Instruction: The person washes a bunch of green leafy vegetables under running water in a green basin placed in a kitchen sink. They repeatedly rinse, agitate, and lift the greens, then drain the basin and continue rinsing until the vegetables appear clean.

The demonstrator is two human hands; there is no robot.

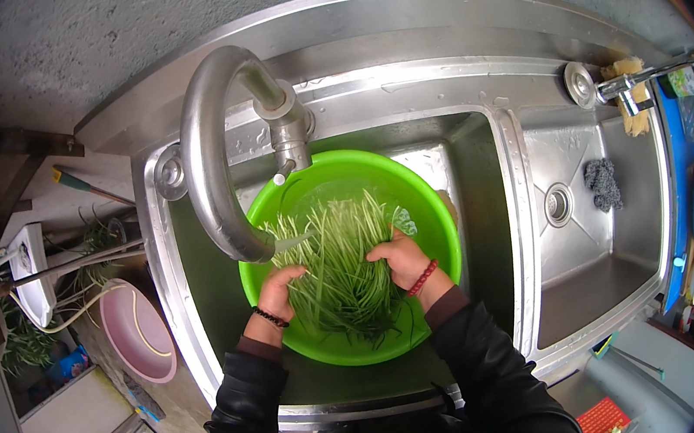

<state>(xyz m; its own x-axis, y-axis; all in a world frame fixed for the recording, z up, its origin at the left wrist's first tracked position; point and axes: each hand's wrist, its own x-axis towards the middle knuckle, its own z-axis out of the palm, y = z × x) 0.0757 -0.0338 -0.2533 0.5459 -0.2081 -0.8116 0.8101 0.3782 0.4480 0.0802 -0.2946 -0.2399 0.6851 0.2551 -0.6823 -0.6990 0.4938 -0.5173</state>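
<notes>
A bunch of long, thin green leafy stalks, like garlic chives, lies in a bright green plastic basin inside the left sink bowl. My left hand grips the bunch at its left side, thumb on top, fingers partly hidden. From the right, my right hand is closed around the other side of the bunch, its fingertips hidden among the stalks. Water runs onto the stalks from the curved steel faucet, whose spout ends just above my left hand. Clear water shows in the upper part of the basin.
The right sink bowl holds a dark scouring pad beside its drain. A second faucet and a drain strainer are at its back edge. On the floor at left stands a pink basin with a hose. A grey wall rises behind.
</notes>
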